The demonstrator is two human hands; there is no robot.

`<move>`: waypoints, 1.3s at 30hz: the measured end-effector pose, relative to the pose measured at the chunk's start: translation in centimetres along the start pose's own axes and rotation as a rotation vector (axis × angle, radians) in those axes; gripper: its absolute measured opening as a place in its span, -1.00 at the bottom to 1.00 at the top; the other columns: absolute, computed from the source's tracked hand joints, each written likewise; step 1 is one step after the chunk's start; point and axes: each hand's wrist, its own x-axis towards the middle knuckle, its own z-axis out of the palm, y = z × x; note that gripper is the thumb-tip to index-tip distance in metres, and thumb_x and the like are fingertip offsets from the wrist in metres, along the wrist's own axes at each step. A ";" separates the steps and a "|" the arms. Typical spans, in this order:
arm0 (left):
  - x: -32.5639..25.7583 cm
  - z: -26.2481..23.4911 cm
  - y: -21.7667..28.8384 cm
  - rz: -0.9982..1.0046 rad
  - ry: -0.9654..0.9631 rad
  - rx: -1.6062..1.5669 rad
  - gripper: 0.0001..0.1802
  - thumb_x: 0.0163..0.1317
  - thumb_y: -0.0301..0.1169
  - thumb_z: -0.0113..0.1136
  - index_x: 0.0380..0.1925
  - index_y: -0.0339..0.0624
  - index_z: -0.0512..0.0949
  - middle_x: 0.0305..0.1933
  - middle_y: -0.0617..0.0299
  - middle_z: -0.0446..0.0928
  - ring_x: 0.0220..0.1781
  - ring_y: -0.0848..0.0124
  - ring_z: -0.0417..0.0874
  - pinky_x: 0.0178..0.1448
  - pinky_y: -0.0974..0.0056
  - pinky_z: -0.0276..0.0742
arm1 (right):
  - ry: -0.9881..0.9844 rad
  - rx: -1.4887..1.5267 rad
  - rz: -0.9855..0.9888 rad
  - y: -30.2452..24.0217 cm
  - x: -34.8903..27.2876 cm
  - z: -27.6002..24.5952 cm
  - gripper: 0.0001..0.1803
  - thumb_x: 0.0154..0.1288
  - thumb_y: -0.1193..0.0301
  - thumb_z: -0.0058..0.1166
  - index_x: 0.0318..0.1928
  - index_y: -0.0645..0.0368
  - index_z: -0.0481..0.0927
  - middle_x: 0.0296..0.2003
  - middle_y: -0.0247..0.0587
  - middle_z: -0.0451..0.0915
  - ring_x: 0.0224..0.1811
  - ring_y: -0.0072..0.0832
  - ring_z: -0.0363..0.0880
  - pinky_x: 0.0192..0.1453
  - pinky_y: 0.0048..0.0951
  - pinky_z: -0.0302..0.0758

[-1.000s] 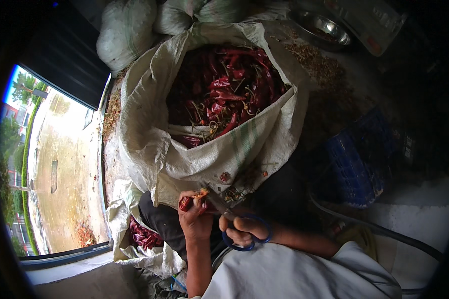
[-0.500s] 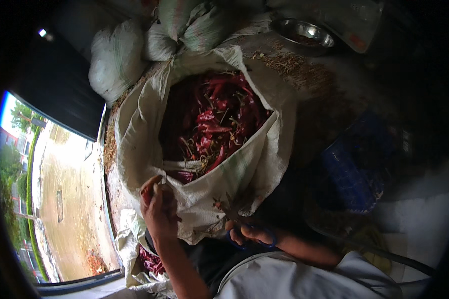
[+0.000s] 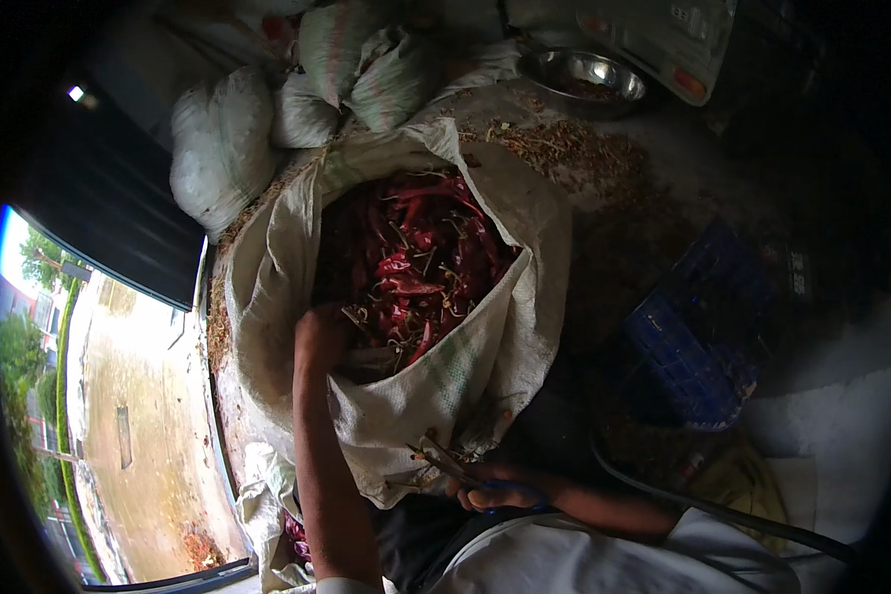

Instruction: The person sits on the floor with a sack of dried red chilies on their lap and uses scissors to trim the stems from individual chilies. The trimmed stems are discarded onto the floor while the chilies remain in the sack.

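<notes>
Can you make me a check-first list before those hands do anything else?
1. Big white woven sack, mouth open: ok.
2. Wrinkled red peppers inside it: ok.
3. Bare right hand holding the blue-handled metal scissors: ok.
4. Blades pointing away from the sack: not ok, they point toward its front.
5. Bare left hand at the sack's mouth: ok.
6. Pepper in left grip: cannot tell, too dark.

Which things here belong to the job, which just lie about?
In use:
- scissors, in the right hand
- dried red chilies
- open white woven sack, left hand in its mouth
- smaller white sack, probably

Seemingly just lying about:
- blue plastic crate
- steel bowl
- filled white sacks
- scattered dry stems
</notes>
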 end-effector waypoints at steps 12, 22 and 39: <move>-4.7 -2.3 2.3 -0.315 0.436 -0.484 -0.76 0.20 -0.32 0.36 -0.26 -0.28 0.65 -0.38 0.29 0.60 -0.28 0.51 0.53 -0.14 0.30 0.48 | 0.024 -0.019 -0.052 -0.2 -0.1 -0.2 -0.39 0.42 -0.01 0.06 0.18 0.27 0.39 -0.28 -0.33 0.45 -0.29 -0.57 0.37 -0.11 -0.48 0.38; 0.6 -0.5 5.7 -0.118 0.175 0.051 -0.70 0.30 -0.33 0.09 -0.01 0.06 0.67 -0.14 -0.03 0.69 -0.10 0.12 0.72 -0.04 0.12 0.59 | 0.022 0.071 -0.081 1.6 -0.5 -0.6 -0.48 0.47 0.07 0.04 0.16 0.24 0.40 -0.29 -0.33 0.44 -0.30 -0.60 0.36 -0.12 -0.50 0.37; -2.6 -0.8 2.6 -0.050 0.341 -0.832 -0.83 0.24 -0.54 0.29 -0.16 -0.23 0.65 -0.25 0.42 0.61 -0.19 0.65 0.53 -0.04 0.47 0.45 | 0.032 -0.127 0.002 0.6 0.0 0.4 -0.43 0.45 0.04 0.07 0.18 0.25 0.39 -0.31 -0.45 0.39 -0.28 -0.65 0.33 -0.11 -0.54 0.33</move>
